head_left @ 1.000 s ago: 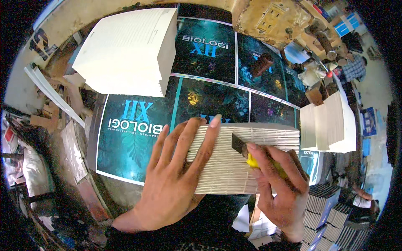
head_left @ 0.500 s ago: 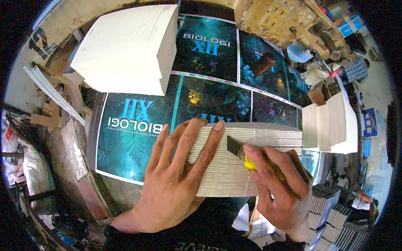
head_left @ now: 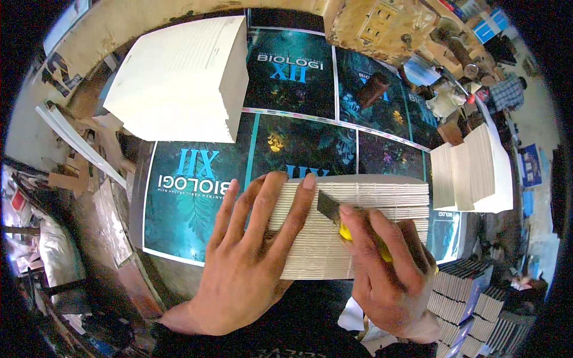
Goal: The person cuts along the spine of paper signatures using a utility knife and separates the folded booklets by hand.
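A block of stacked folded paper sections [head_left: 325, 256] lies before me, its ridged, creased edges facing up. My left hand [head_left: 248, 259] rests flat across the left part of it, fingers stretched out and a little apart. In my right hand [head_left: 394, 271] is a yellow utility knife [head_left: 328, 206], its dark, wide blade pointing up and left. The blade lies over the ridged edges, close to my left index finger; whether it touches the paper is hard to tell. Most of the knife's handle is hidden by my fingers.
Dark teal printed cover sheets [head_left: 200, 209] spread under the block. A tall white paper stack [head_left: 173, 80] stands at the far left, another paper stack [head_left: 474, 173] at the right. A brown block [head_left: 374, 89] sits on the sheets. Bound books [head_left: 456, 298] are piled lower right.
My right hand and the knife have shifted slightly left along the block, toward my left index finger. The left hand stays in place on the paper. The view has tilted slightly.
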A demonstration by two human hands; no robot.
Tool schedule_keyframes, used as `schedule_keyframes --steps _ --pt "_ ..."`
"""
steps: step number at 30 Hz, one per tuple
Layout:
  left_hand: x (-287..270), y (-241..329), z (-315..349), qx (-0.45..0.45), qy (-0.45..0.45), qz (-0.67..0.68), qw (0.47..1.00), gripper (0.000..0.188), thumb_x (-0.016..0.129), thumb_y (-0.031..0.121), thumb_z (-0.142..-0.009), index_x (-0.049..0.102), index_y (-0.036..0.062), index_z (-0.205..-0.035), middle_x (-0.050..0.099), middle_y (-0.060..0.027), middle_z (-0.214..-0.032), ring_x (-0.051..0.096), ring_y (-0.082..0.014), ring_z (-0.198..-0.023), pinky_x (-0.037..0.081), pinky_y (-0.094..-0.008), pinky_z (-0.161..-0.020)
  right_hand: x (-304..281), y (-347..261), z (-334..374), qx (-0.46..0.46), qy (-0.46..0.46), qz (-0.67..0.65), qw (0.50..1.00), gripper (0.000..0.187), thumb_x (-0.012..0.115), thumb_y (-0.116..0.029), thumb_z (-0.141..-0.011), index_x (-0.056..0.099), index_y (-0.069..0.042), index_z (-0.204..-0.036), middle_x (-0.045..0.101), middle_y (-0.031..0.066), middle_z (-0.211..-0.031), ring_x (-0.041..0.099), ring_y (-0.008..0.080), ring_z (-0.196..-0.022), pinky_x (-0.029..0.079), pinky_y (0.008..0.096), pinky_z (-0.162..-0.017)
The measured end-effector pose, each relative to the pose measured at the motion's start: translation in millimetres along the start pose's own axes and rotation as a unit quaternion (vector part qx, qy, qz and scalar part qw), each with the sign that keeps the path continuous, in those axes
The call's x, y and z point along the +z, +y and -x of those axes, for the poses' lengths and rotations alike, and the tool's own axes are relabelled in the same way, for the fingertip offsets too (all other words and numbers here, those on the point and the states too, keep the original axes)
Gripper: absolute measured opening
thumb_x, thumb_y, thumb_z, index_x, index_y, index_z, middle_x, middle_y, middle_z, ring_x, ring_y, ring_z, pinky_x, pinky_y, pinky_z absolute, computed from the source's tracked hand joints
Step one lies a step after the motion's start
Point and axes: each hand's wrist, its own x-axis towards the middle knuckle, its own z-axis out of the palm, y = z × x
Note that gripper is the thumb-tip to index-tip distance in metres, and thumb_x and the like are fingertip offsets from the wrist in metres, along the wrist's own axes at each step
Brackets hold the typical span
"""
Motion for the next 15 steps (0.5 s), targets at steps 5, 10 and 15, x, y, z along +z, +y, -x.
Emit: schedule_keyframes --steps 5,10,15 --pt "-4 1 3 -0.017 -0.02 -0.024 0.999 0.11 0.085 0.022 -0.068 0.029 0.0133 -0.162 0.038 -0.0218 -0.154 0.043 -0.0404 -0.14 0.029 -0.0573 -0.121 -5 50 -1 0.127 0.176 0.071 0.974 0.036 0.064 -0.007 -0.097 0.069 -0.009 -0.133 0.069 0.0135 -0.113 0.069 0.0286 -0.097 0.056 0.0376 -0.082" --pt "-2 4 5 0.0 -0.003 -0.019 1.0 0.116 0.089 0.023 -0.067 0.025 0.0131 -0.163 0.035 -0.0224 -0.155 0.041 -0.0421 -0.142 0.028 -0.0576 -0.121 26 186 25 0.295 0.051 0.014 0.954 0.026 0.07 -0.016 -0.096 0.072 -0.007 -0.119 0.073 0.0154 -0.093 0.071 0.0276 -0.08 0.055 0.0384 -0.074" --pt "4 -2 1 0.026 0.004 -0.005 1.0 0.118 0.09 0.036 -0.071 0.021 0.0118 -0.164 0.028 -0.0241 -0.159 0.032 -0.045 -0.146 0.027 -0.0591 -0.122 122 246 40 0.127 0.145 -0.123 0.974 0.03 0.073 -0.014 -0.092 0.071 -0.004 -0.12 0.073 0.017 -0.092 0.07 0.0304 -0.077 0.054 0.0422 -0.074"
